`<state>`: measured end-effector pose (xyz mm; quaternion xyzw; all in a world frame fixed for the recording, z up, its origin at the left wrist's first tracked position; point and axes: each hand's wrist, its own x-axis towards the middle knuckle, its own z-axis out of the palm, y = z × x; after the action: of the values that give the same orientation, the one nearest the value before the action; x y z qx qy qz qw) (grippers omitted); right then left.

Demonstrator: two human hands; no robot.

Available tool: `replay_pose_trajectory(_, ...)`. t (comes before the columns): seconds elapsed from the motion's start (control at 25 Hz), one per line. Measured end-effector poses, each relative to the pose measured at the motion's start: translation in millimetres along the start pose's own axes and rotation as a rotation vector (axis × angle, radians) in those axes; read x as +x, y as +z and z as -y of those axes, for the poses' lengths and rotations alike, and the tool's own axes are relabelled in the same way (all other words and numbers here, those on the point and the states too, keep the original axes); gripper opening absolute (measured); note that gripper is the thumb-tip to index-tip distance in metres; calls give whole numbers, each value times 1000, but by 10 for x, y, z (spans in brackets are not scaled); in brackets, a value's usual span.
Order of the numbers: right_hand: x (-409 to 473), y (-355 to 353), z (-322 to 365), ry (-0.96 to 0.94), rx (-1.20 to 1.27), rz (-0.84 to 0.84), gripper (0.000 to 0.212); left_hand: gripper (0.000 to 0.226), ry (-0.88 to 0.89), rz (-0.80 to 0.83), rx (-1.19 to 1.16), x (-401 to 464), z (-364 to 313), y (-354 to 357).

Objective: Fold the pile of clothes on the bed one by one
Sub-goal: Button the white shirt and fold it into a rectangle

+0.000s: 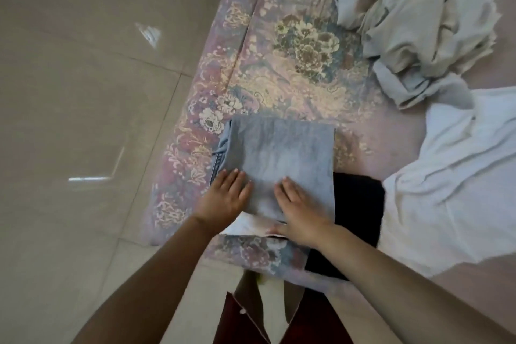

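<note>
Both hands lie flat on the folded jeans (279,159) at the bed's (251,70) near edge. The left hand (224,198) presses the jeans' near-left part with straight fingers; the right hand (300,211) presses the near middle, fingers straight, thumb on white cloth (248,225) beneath. A black garment (358,204) touches the jeans' right. Farther right lies a white shirt (452,176); far right, a grey pile (413,22).
</note>
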<state>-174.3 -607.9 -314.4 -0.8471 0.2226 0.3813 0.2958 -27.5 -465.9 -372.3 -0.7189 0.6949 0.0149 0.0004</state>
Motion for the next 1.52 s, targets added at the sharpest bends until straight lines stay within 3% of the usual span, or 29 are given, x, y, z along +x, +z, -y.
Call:
replay_pose_trajectory(0.08, -11, -21, 0, 42, -120, -108, 93, 23, 10, -34, -178, 150, 153, -180)
replay_pose_trajectory(0.16, 55, -237, -101, 33, -124, -231, 68, 29, -6, -68, -352, 349, 361, -360)
replay_pose_trajectory(0.24, 84, -589, -190, 10, -54, -282, 43, 34, -43, -110, -385, 545, 522, -556)
replay_pose_trajectory(0.36, 47, -1072, -230, -9, -55, -319, 28, 40, -91, -174, -349, 765, 637, -805)
replay_pose_trajectory(0.52, 27, -1517, -159, -34, -183, -348, 25, 27, -127, -115, -293, 984, 789, -1077)
replay_pose_trajectory(0.68, 32, -2188, -33, -33, -318, -541, 27, 25, -192, -83, -124, 1479, 1116, -1491)
replay_pose_trajectory(0.8, 56, -2616, -1, -24, -356, -709, 30, 22, -116, -260, 60, 1791, 1414, -1717)
replay_pose_trajectory(0.92, 268, -2586, -181, -60, -400, -848, 40, 17, -17, -457, 254, 1928, 1484, -1574)
replay_pose_trajectory(1.04, 625, -2039, -433, -144, -465, -1043, 38, 11, 32, -393, 290, 1887, 1352, -1072)
replay_pose_trajectory(1.08, 777, -1769, -504, -146, -482, -1045, 40, 13, 64, -318, 285, 1810, 1300, -766)
replay_pose_trajectory(1.12, 907, -1500, -562, -129, -460, -928, 52, 13, 101, -208, 256, 1701, 1207, -452)
replay_pose_trajectory(1.16, 1014, -1234, -628, -108, -412, -713, 64, 15, 160, -98, 199, 1583, 1101, -154)
replay_pose_trajectory(1.24, 1083, -713, -652, -22, -304, -345, 66, 13, 244, 104, 106, 1337, 910, 305)
replay_pose_trajectory(1.32, 1095, -389, -689, -32, -265, -339, 72, 16, 222, 113, 76, 1225, 815, 468)
replay_pose_trajectory(1.4, 1193, -212, -821, 26, -311, -452, 81, 20, 195, -32, 93, 1229, 872, 570)
replay_pose_trajectory(1.52, 1267, -397, -857, 73, -377, -538, 88, 45, 79, -51, 153, 1246, 998, 630)
